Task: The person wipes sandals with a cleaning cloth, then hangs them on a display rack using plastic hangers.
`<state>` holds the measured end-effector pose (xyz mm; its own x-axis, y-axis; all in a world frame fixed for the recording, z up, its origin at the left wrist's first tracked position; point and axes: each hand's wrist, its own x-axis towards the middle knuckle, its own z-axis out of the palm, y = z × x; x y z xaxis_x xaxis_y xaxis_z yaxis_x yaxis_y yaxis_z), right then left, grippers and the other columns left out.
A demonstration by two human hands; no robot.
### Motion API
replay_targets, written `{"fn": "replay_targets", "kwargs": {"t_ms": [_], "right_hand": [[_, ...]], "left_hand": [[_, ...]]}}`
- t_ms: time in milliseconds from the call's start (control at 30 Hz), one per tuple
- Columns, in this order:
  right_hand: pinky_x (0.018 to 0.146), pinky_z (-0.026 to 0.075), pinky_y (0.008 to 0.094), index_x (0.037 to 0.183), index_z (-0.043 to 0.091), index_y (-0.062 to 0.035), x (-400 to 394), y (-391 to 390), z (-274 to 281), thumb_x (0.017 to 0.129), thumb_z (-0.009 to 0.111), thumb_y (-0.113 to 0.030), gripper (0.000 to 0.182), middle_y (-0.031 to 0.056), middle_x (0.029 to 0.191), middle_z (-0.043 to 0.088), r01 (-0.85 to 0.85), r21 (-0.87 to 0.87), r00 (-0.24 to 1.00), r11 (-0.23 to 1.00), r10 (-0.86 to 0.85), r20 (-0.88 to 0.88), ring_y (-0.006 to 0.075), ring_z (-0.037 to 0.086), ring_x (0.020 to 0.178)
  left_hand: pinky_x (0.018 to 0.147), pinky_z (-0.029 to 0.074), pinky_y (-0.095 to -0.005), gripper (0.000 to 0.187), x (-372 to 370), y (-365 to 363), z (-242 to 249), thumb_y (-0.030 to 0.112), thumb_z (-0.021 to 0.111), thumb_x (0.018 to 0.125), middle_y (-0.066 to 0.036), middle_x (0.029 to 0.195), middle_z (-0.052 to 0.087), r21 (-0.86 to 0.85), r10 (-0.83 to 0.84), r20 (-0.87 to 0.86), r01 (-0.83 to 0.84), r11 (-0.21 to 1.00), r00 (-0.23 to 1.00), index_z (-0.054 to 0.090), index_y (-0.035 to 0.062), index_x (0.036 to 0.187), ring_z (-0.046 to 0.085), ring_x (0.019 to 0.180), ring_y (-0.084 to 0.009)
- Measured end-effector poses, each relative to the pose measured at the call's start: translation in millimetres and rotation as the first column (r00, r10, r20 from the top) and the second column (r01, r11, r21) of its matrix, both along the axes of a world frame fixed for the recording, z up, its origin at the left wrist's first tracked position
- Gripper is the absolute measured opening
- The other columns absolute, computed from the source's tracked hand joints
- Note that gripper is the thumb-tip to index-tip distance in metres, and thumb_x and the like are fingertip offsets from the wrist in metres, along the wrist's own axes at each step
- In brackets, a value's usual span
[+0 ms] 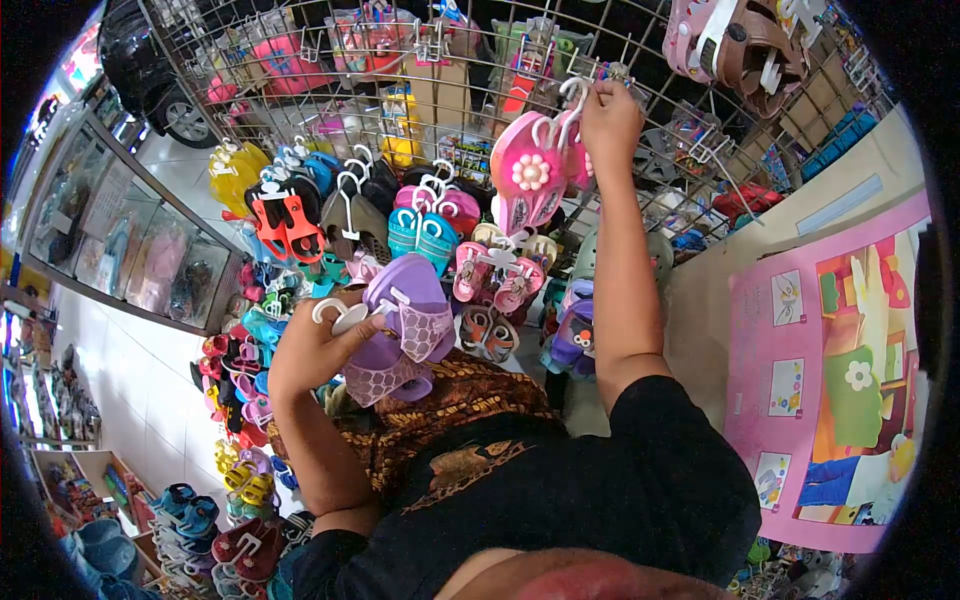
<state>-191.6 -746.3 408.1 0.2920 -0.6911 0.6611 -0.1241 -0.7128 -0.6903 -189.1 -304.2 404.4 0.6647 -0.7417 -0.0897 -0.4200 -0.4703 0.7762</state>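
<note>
My right hand is raised to the wire grid rack and grips the white hanger hook of a pair of pink sandals with a white flower on them. The pink pair dangles just below my fingers, against the grid. Lower down, my left hand is closed on the white hanger of a pair of purple sandals, held in front of my chest. Many other small sandals on white hangers hang from the grid between my two hands.
Orange sandals, teal sandals and brown ones hang on the rack. More shoes pile down the left side. A glass display case stands at left, a pink poster at right, a dark car beyond.
</note>
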Motion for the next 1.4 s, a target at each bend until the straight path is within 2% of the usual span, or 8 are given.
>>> {"fn": "replay_targets", "kwargs": {"t_ms": [400, 500, 867, 967, 1067, 1167, 1267, 1400], "right_hand": [[0.053, 0.050, 0.0316, 0.085, 0.061, 0.0056, -1, 21, 12, 0.089, 0.063, -0.017, 0.023, 0.0154, 0.069, 0.067, -0.313, 0.215, 0.942, 0.925, 0.274, 0.193, 0.0214, 0.068, 0.060], [0.050, 0.050, 0.0294, 0.087, 0.059, 0.0070, -1, 23, 13, 0.090, 0.060, -0.014, 0.021, 0.0155, 0.068, 0.067, -0.271, 0.179, 0.957, 0.946, 0.245, 0.155, 0.0214, 0.068, 0.059], [0.062, 0.049, 0.0386, 0.080, 0.063, 0.0023, 18, -13, -12, 0.080, 0.067, -0.019, 0.022, 0.0174, 0.072, 0.066, -0.033, 0.078, 0.999, 0.996, 0.031, 0.027, 0.0306, 0.066, 0.066], [0.067, 0.049, 0.0394, 0.085, 0.061, 0.0008, 8, 3, -7, 0.080, 0.066, -0.020, 0.022, 0.0170, 0.077, 0.066, 0.111, -0.033, 0.993, 0.993, -0.112, -0.034, 0.0312, 0.065, 0.072], [0.071, 0.048, 0.0410, 0.088, 0.061, -0.0015, -12, 29, 1, 0.082, 0.065, -0.021, 0.021, 0.0168, 0.080, 0.065, 0.080, -0.025, 0.994, 0.996, -0.082, -0.078, 0.0330, 0.064, 0.075], [0.074, 0.047, 0.0416, 0.090, 0.063, -0.0042, -31, 54, -9, 0.085, 0.063, -0.024, 0.021, 0.0170, 0.084, 0.066, -0.016, 0.048, 1.000, 0.999, 0.015, 0.020, 0.0337, 0.063, 0.081], [0.077, 0.047, 0.0392, 0.091, 0.063, -0.0039, -57, 61, -25, 0.086, 0.062, -0.024, 0.021, 0.0175, 0.088, 0.066, -0.002, -0.140, 0.997, 0.990, 0.014, 0.082, 0.0325, 0.062, 0.087], [0.085, 0.046, 0.0373, 0.110, 0.059, -0.0035, -80, 45, -35, 0.082, 0.070, -0.032, 0.041, 0.0131, 0.107, 0.064, -0.280, 0.216, 0.960, 0.936, 0.275, 0.049, 0.0272, 0.059, 0.103]], "left_hand": [[0.052, 0.039, -0.0292, 0.027, -2, -1, -3, 0.025, 0.071, 0.084, -0.005, 0.061, 0.056, -0.052, -0.004, 0.012, 0.005, 0.999, 1.000, 0.063, -0.0014, 0.084, 0.047, 0.056, -0.0103], [0.053, 0.043, -0.0325, 0.025, -6, -11, -3, 0.023, 0.071, 0.083, -0.012, 0.062, 0.058, -0.101, -0.056, 0.086, 0.065, 0.993, 0.995, 0.066, -0.0015, 0.088, 0.052, 0.052, -0.0190], [0.051, 0.041, -0.0301, 0.029, -15, -30, -3, 0.026, 0.072, 0.083, -0.007, 0.062, 0.058, -0.150, -0.182, 0.146, 0.203, 0.968, 0.973, 0.066, -0.0011, 0.092, 0.048, 0.054, -0.0123], [0.054, 0.046, -0.0355, 0.034, -17, -28, 4, 0.028, 0.071, 0.081, -0.018, 0.065, 0.061, -0.100, -0.174, 0.153, 0.191, 0.977, 0.973, 0.067, -0.0035, 0.093, 0.059, 0.055, -0.0295], [0.055, 0.046, -0.0354, 0.035, -16, -25, 0, 0.028, 0.071, 0.081, -0.018, 0.067, 0.061, -0.115, -0.145, 0.184, 0.168, 0.979, 0.972, 0.067, -0.0035, 0.095, 0.060, 0.056, -0.0293], [0.053, 0.043, -0.0292, 0.029, -14, -22, -3, 0.025, 0.073, 0.083, -0.007, 0.068, 0.062, -0.127, -0.155, 0.140, 0.173, 0.977, 0.978, 0.065, -0.0013, 0.094, 0.052, 0.058, -0.0121], [0.055, 0.044, -0.0287, 0.028, -11, -17, -1, 0.024, 0.073, 0.083, -0.006, 0.070, 0.062, -0.117, -0.157, 0.087, 0.167, 0.979, 0.984, 0.065, -0.0008, 0.095, 0.052, 0.060, -0.0117], [0.058, 0.044, -0.0278, 0.027, -8, -15, -2, 0.022, 0.072, 0.083, -0.005, 0.072, 0.063, -0.116, -0.135, 0.012, 0.136, 0.984, 0.991, 0.066, 0.0001, 0.097, 0.053, 0.063, -0.0106]]}}
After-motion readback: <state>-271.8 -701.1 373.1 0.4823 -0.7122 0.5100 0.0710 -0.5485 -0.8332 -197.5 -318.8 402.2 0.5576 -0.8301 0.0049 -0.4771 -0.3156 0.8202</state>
